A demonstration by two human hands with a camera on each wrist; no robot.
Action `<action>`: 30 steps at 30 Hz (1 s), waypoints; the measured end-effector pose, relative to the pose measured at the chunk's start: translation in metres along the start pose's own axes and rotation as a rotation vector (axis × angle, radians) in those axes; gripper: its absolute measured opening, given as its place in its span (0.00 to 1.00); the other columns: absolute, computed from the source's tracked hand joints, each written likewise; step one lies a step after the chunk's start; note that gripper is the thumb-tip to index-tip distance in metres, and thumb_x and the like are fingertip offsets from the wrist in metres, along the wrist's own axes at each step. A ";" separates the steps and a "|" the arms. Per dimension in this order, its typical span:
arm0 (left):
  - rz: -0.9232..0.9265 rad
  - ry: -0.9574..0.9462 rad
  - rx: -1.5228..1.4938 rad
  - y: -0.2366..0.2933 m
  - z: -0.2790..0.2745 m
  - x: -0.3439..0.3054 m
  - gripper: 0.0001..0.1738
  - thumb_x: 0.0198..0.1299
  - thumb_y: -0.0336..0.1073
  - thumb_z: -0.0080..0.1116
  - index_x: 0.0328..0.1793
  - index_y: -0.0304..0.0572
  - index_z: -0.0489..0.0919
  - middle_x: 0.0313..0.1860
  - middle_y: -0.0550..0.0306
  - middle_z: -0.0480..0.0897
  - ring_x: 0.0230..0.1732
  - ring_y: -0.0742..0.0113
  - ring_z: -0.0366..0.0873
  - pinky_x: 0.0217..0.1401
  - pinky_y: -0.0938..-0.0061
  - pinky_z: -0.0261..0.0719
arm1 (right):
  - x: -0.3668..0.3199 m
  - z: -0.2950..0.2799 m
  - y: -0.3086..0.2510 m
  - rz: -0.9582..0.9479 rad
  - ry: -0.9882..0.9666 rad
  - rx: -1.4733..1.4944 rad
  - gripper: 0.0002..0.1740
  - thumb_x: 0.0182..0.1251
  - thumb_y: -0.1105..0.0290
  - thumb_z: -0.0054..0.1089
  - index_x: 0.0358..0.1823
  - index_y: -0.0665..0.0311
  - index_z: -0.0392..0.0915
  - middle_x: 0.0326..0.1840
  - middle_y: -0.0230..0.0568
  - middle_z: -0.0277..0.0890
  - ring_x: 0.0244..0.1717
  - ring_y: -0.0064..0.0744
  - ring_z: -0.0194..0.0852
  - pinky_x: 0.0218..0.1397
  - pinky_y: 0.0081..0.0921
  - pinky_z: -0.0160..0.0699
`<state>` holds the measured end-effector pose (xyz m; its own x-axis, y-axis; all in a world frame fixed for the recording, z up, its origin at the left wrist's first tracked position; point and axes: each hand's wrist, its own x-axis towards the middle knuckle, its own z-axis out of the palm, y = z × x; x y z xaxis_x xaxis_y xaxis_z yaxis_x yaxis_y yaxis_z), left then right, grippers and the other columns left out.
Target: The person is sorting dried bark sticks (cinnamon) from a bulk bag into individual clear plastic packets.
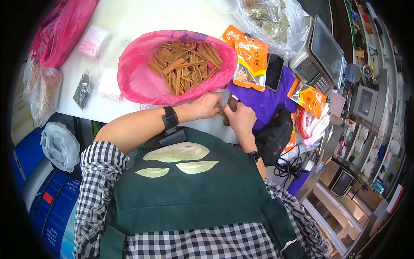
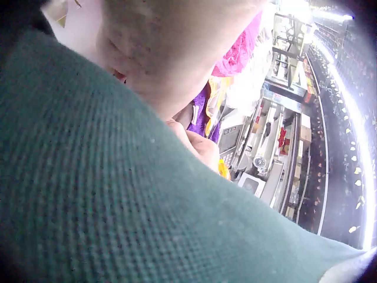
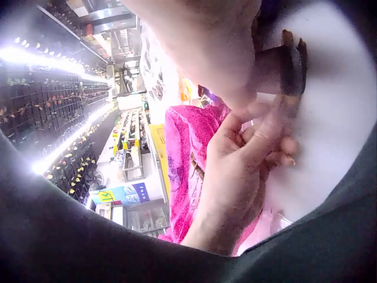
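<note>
A pink plastic bag (image 1: 138,86) stands wide at the top, filled with cinnamon bark sticks (image 1: 183,69). Just below its rim, my left hand (image 1: 207,106) pinches a small brown piece of bark (image 3: 291,105) between thumb and fingers. My right hand (image 1: 242,121) meets it and grips a dark brown tool (image 1: 231,104) with a shiny dark end, its thumb pointing at the bark. What kind of tool it is, I cannot tell. In the left wrist view the apron and a bare wrist hide most of the work.
Orange cinnamon packets (image 1: 251,62), a phone (image 1: 274,72) and a purple cloth (image 1: 265,100) lie right of the bag. Beyond stand a scale (image 1: 311,69) and a clear bag of leaves (image 1: 276,26). To the left are small packets (image 1: 82,90) and a bag of pale grains (image 1: 44,86).
</note>
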<state>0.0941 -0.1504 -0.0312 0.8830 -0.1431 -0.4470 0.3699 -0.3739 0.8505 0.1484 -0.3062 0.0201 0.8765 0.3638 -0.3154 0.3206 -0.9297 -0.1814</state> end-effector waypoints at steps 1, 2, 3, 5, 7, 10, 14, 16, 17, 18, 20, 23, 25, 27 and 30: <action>-0.001 0.002 -0.001 0.004 -0.003 -0.001 0.12 0.58 0.30 0.62 0.44 0.39 0.71 0.26 0.50 0.81 0.27 0.60 0.84 0.29 0.66 0.82 | 0.000 -0.004 0.002 -0.002 -0.002 -0.010 0.27 0.54 0.48 0.66 0.28 0.71 0.81 0.25 0.60 0.80 0.31 0.59 0.83 0.36 0.49 0.81; 0.053 -0.048 0.164 0.009 -0.005 -0.002 0.16 0.56 0.31 0.65 0.47 0.40 0.71 0.30 0.47 0.81 0.30 0.54 0.84 0.32 0.62 0.82 | 0.000 -0.007 0.003 -0.002 -0.004 -0.020 0.27 0.53 0.48 0.67 0.28 0.71 0.81 0.25 0.60 0.80 0.31 0.59 0.83 0.37 0.49 0.81; 0.106 -0.099 0.329 0.012 -0.007 -0.003 0.21 0.54 0.32 0.67 0.50 0.41 0.70 0.35 0.45 0.80 0.34 0.49 0.84 0.36 0.58 0.83 | 0.000 -0.010 0.005 -0.002 -0.005 -0.021 0.27 0.53 0.48 0.67 0.28 0.71 0.81 0.25 0.60 0.80 0.31 0.59 0.83 0.37 0.49 0.81; 0.242 -0.049 0.381 0.003 0.000 -0.001 0.24 0.52 0.34 0.69 0.51 0.42 0.69 0.41 0.43 0.78 0.37 0.44 0.83 0.38 0.55 0.82 | 0.000 -0.014 0.007 0.009 -0.017 -0.065 0.27 0.53 0.48 0.67 0.29 0.71 0.81 0.26 0.59 0.80 0.32 0.59 0.83 0.38 0.49 0.81; 0.379 0.003 0.435 0.005 -0.002 0.001 0.27 0.49 0.35 0.71 0.53 0.42 0.69 0.47 0.41 0.76 0.41 0.40 0.82 0.41 0.52 0.82 | 0.000 -0.016 0.011 0.009 -0.025 -0.078 0.26 0.53 0.48 0.67 0.29 0.71 0.81 0.27 0.59 0.81 0.32 0.58 0.83 0.38 0.48 0.81; 0.447 -0.143 0.527 0.012 0.001 0.009 0.22 0.53 0.36 0.67 0.52 0.41 0.71 0.52 0.41 0.71 0.40 0.42 0.82 0.41 0.52 0.82 | 0.000 -0.017 0.015 0.018 -0.033 -0.102 0.26 0.53 0.49 0.67 0.30 0.70 0.81 0.28 0.58 0.81 0.33 0.58 0.83 0.39 0.47 0.81; 0.478 -0.116 0.613 0.009 0.007 0.014 0.11 0.60 0.35 0.56 0.47 0.41 0.75 0.47 0.43 0.74 0.41 0.45 0.83 0.41 0.54 0.82 | 0.003 -0.019 0.024 0.030 -0.035 -0.136 0.24 0.53 0.50 0.68 0.29 0.70 0.82 0.29 0.57 0.82 0.34 0.57 0.83 0.40 0.47 0.81; 0.486 -0.133 0.654 0.009 0.004 0.012 0.09 0.61 0.35 0.53 0.45 0.40 0.76 0.46 0.43 0.75 0.41 0.46 0.83 0.41 0.55 0.82 | 0.004 -0.021 0.027 0.032 -0.031 -0.138 0.24 0.53 0.50 0.68 0.29 0.70 0.82 0.29 0.56 0.82 0.34 0.57 0.83 0.40 0.47 0.81; 0.508 -0.148 0.635 0.007 0.000 0.010 0.09 0.61 0.35 0.54 0.44 0.40 0.77 0.45 0.44 0.75 0.40 0.46 0.84 0.41 0.55 0.82 | 0.004 -0.022 0.028 0.035 -0.028 -0.141 0.24 0.53 0.51 0.68 0.29 0.69 0.82 0.29 0.56 0.82 0.34 0.56 0.83 0.40 0.47 0.81; 0.531 -0.161 0.615 0.007 -0.003 0.007 0.09 0.60 0.35 0.54 0.44 0.40 0.77 0.44 0.44 0.76 0.40 0.46 0.84 0.41 0.55 0.82 | 0.004 -0.021 0.028 0.037 -0.028 -0.139 0.24 0.53 0.51 0.68 0.29 0.69 0.82 0.29 0.56 0.82 0.34 0.56 0.83 0.40 0.47 0.81; 0.520 -0.179 0.642 0.009 -0.006 0.004 0.09 0.61 0.35 0.54 0.44 0.40 0.77 0.43 0.44 0.77 0.40 0.46 0.84 0.40 0.55 0.82 | 0.005 -0.021 0.027 0.040 0.004 -0.140 0.23 0.53 0.51 0.69 0.29 0.69 0.82 0.28 0.55 0.82 0.34 0.56 0.83 0.40 0.47 0.81; 0.487 -0.197 0.687 0.010 -0.007 0.002 0.09 0.61 0.34 0.53 0.44 0.38 0.77 0.43 0.44 0.77 0.39 0.46 0.84 0.40 0.55 0.82 | 0.005 -0.024 0.024 0.039 -0.017 -0.177 0.20 0.54 0.54 0.70 0.31 0.68 0.81 0.30 0.54 0.82 0.34 0.57 0.83 0.39 0.46 0.82; 0.463 -0.197 0.705 0.009 -0.006 0.001 0.09 0.61 0.33 0.52 0.43 0.37 0.76 0.43 0.43 0.78 0.39 0.46 0.84 0.40 0.54 0.82 | 0.003 -0.027 0.017 0.035 0.026 -0.166 0.17 0.54 0.60 0.69 0.33 0.68 0.79 0.32 0.53 0.81 0.35 0.56 0.82 0.40 0.46 0.81; 0.499 -0.165 0.667 0.008 -0.004 -0.002 0.08 0.60 0.32 0.52 0.43 0.35 0.75 0.42 0.43 0.78 0.39 0.46 0.84 0.39 0.54 0.82 | 0.000 -0.024 0.014 0.031 0.065 -0.155 0.14 0.55 0.66 0.68 0.35 0.68 0.77 0.35 0.52 0.79 0.37 0.54 0.82 0.40 0.45 0.81; 0.517 -0.155 0.679 0.007 -0.003 -0.002 0.09 0.60 0.31 0.52 0.40 0.31 0.78 0.40 0.40 0.80 0.38 0.45 0.85 0.39 0.57 0.84 | -0.004 -0.008 0.020 -0.409 0.066 0.023 0.11 0.53 0.76 0.63 0.37 0.68 0.73 0.38 0.50 0.73 0.41 0.51 0.77 0.42 0.43 0.80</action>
<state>0.0962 -0.1500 -0.0236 0.8252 -0.5508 -0.1248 -0.3633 -0.6868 0.6295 0.1536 -0.3265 0.0249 0.7000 0.6975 -0.1533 0.6396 -0.7077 -0.3000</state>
